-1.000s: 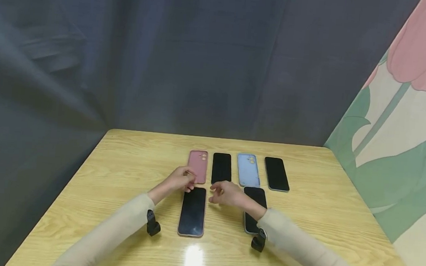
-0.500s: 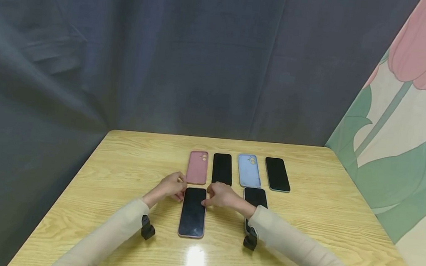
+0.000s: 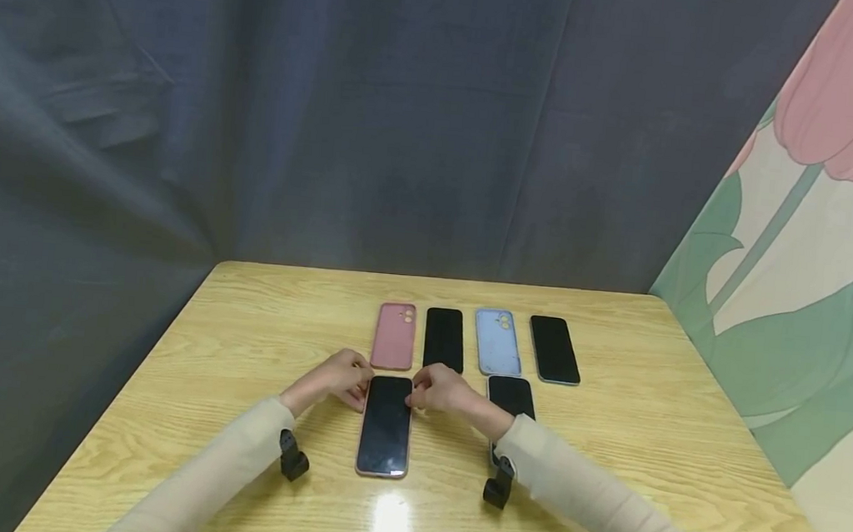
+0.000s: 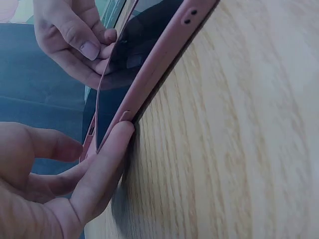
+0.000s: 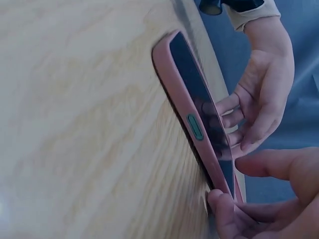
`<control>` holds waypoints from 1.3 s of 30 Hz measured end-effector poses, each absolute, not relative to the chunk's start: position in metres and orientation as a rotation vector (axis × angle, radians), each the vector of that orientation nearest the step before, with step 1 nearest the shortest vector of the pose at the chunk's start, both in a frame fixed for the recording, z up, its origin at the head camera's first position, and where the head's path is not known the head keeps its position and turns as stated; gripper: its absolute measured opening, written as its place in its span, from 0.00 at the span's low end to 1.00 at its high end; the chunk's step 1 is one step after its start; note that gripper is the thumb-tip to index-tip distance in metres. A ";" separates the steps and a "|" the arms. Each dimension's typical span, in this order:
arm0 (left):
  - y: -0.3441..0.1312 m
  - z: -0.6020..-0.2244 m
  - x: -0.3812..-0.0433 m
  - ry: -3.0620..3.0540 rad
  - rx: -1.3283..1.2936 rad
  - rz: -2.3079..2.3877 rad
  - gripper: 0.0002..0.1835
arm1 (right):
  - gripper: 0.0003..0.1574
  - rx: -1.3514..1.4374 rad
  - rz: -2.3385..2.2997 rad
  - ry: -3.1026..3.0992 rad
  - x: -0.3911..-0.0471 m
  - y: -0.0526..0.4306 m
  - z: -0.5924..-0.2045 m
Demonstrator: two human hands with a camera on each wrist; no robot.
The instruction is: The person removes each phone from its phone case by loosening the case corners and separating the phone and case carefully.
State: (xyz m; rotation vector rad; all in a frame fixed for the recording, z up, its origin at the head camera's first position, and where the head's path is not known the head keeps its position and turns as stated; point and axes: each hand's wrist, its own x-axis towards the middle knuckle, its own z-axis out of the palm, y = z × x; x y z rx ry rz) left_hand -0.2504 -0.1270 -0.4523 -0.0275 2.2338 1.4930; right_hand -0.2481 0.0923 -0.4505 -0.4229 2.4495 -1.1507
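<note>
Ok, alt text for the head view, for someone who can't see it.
A left hand and right hand hold the far end of a pink-cased phone, screen up, on a wooden table. Beyond it, left to right, lie a pink case, dark phone, light-blue case and second dark phone. Another phone is partly hidden by the right sleeve.
</note>
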 end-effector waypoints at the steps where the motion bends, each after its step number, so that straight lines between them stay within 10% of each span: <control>1: -0.128 -0.452 -0.251 2.227 -0.031 1.500 0.12 | 0.25 -0.409 -1.195 2.429 -0.248 0.092 -0.452; 39: -0.116 -0.464 -0.253 2.145 0.067 1.766 0.19 | 0.17 -0.027 -1.914 2.005 -0.243 0.103 -0.433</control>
